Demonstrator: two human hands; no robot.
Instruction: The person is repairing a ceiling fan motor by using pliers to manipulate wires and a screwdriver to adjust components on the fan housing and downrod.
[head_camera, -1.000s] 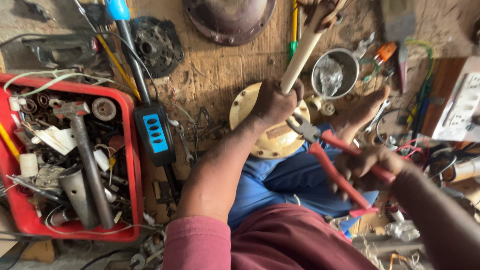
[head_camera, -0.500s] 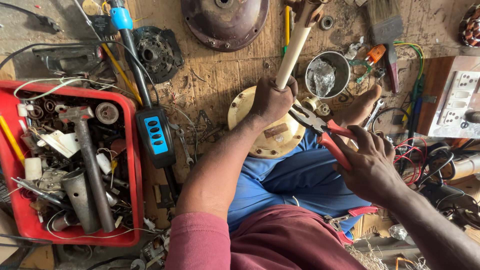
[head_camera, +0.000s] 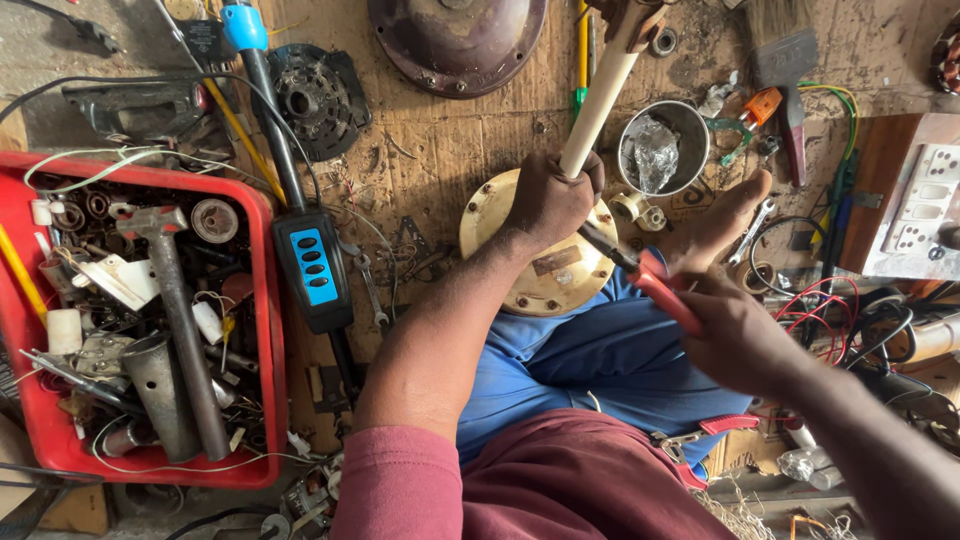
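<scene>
My left hand (head_camera: 548, 198) grips the lower end of a cream-coloured rod (head_camera: 600, 100) that rises from a round cream metal cover (head_camera: 535, 270) lying on my lap. My right hand (head_camera: 738, 335) holds red-handled pliers (head_camera: 650, 280), whose jaws reach in just under my left hand at the base of the rod. My bare foot (head_camera: 722, 222) rests on the cardboard beside the cover.
A red crate (head_camera: 262, 330) at the left holds a hammer (head_camera: 175, 320) and several metal parts. A black and blue tester (head_camera: 312, 262), a dark round cover (head_camera: 455, 40), a steel bowl (head_camera: 690, 125), a brush (head_camera: 785, 60) and a switch board (head_camera: 915, 210) lie around.
My right hand has swung the pliers closer, so the jaws now sit under my left hand at the rod's base. My left hand keeps its grip on the rod.
</scene>
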